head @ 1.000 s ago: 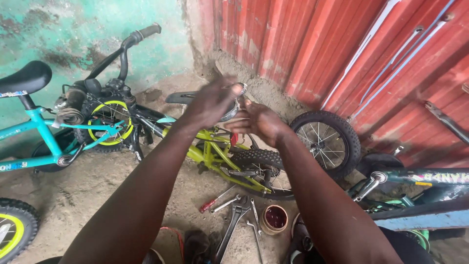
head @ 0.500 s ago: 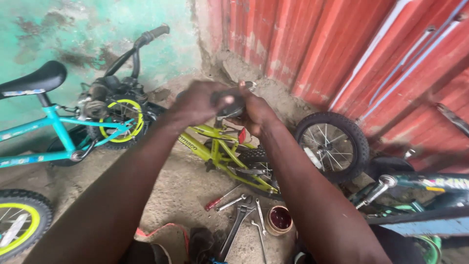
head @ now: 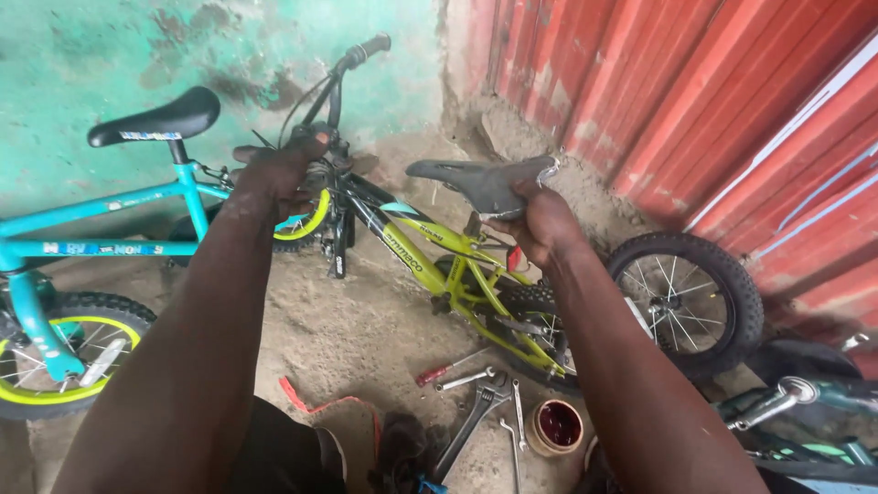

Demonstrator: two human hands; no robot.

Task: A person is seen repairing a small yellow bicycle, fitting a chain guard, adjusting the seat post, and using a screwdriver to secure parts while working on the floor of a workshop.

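Note:
A small lime-green bicycle (head: 430, 261) stands in front of me on the dirt floor. My left hand (head: 279, 169) grips its handlebar area near the front wheel (head: 306, 224). My right hand (head: 540, 220) holds the rear of its worn black saddle (head: 476, 178). The black handlebar grip (head: 366, 48) sticks up toward the wall.
A teal bicycle (head: 110, 229) with a black saddle (head: 160, 119) stands at the left. A loose wheel (head: 686, 297) leans by the red corrugated wall (head: 713, 110). Wrenches (head: 480, 402), a red-handled screwdriver (head: 439, 370) and a small tin (head: 556, 425) lie on the ground. Another bike frame (head: 805, 412) lies at the right.
My hands have moved apart from in front of me: the left went to the handlebar, the right took the saddle. The view has moved closer to the green bicycle.

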